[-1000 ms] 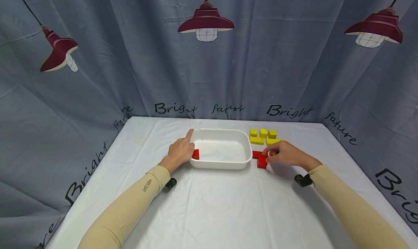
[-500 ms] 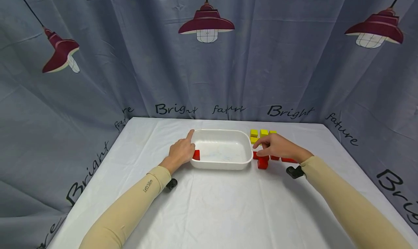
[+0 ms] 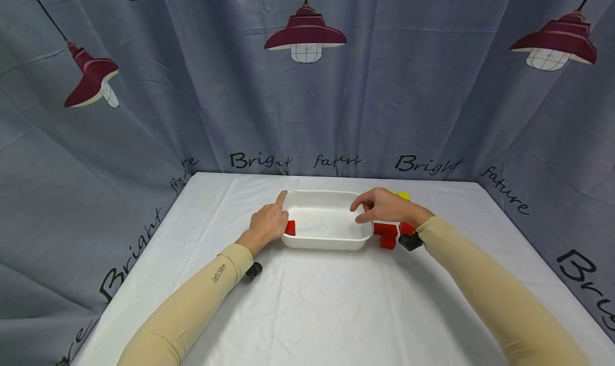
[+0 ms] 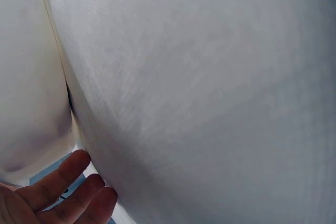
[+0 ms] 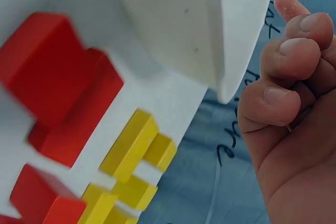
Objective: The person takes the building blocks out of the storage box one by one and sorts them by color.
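Note:
A white rectangular tray (image 3: 331, 244) stands on the table with a red block (image 3: 290, 228) inside its left end. My left hand (image 3: 268, 222) rests at the tray's left wall, index finger stretched along the rim. In the left wrist view its fingers (image 4: 68, 174) lie beside the tray's pale outer side; the thumb is hidden. Over the tray's right end hovers my right hand (image 3: 379, 206), thumb and index finger apart with nothing visible between them. Its other fingers (image 5: 283, 100) are loosely bent. Red blocks (image 3: 387, 237) lie just right of the tray, below this hand.
Several yellow blocks (image 5: 128, 145) lie behind the red ones, mostly covered by the right hand in the head view. Another red block (image 3: 406, 229) sits by the right wrist's black camera (image 3: 410, 241). A printed grey-blue curtain (image 3: 307, 115) hangs behind the white-covered table (image 3: 317, 307).
My right hand has moved left from the red blocks to above the tray's right end, and its thumb and index finger have spread. The left hand stays put at the tray.

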Available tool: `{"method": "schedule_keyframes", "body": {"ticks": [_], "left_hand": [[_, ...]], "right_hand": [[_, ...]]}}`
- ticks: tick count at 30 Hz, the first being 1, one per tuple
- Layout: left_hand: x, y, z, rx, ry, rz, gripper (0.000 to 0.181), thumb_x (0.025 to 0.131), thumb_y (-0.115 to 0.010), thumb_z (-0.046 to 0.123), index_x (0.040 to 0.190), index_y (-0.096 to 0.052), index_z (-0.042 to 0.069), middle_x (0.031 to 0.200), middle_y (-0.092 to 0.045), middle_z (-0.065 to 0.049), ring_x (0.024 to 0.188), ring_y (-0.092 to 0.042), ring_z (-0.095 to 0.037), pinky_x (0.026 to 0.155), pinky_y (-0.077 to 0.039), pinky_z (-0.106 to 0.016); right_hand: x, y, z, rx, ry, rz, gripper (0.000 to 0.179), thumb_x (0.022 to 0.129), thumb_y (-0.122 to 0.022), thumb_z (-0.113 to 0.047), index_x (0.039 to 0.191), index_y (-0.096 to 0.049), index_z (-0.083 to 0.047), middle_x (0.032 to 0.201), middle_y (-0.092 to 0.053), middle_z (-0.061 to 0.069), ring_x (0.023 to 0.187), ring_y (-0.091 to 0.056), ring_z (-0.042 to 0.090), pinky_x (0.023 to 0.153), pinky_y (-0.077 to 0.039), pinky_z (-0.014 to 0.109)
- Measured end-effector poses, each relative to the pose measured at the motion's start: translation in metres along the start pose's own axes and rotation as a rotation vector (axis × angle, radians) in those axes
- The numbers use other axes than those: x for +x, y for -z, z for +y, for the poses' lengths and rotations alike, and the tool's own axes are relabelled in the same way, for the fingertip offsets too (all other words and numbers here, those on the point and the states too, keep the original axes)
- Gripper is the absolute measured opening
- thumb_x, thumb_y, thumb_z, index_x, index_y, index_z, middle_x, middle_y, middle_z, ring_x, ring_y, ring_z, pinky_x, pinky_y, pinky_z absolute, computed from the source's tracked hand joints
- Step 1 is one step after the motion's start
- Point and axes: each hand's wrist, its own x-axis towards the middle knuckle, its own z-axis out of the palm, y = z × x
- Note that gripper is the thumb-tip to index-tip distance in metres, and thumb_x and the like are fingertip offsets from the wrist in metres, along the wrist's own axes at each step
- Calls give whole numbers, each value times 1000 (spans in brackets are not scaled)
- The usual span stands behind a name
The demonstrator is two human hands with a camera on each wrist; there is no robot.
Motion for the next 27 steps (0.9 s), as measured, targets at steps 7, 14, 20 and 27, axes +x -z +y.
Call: {"method": "schedule_keyframes", "body": {"ticks": [7,14,20,27], "left_hand": [[0,0,0,0,8,-1,61,104,-38,28,161,-20,24,127,-67,-12,101,-65,-26,76,-53,-46],[0,0,1,2,5,-3,61,104,-39,27,161,-21,24,126,-67,-13,99,-65,-26,76,-53,-45],[0,1,1,7,0,2,60,103,-38,27,161,-21,24,123,-68,-13,97,-65,-26,74,-53,-45],[0,-2,0,18,-7,22,60,103,-39,26,161,-23,24,117,-70,-13,93,-65,-25,71,-53,-45]], "right_hand": [[22,-8,-14,7,21,-27,32,86,-78,-23,115,-73,-10,74,-53,2,71,-50,18,64,-39,28],[43,-14,-20,-32,67,-48,31,86,-78,-21,114,-74,-9,72,-53,1,70,-50,16,65,-39,30],[61,-18,-28,-54,79,-78,31,85,-78,-22,114,-75,-11,72,-54,0,70,-50,16,66,-40,30],[84,-30,-38,-66,91,-108,33,83,-80,-23,114,-75,-11,73,-56,1,71,-50,16,66,-40,29]]}}
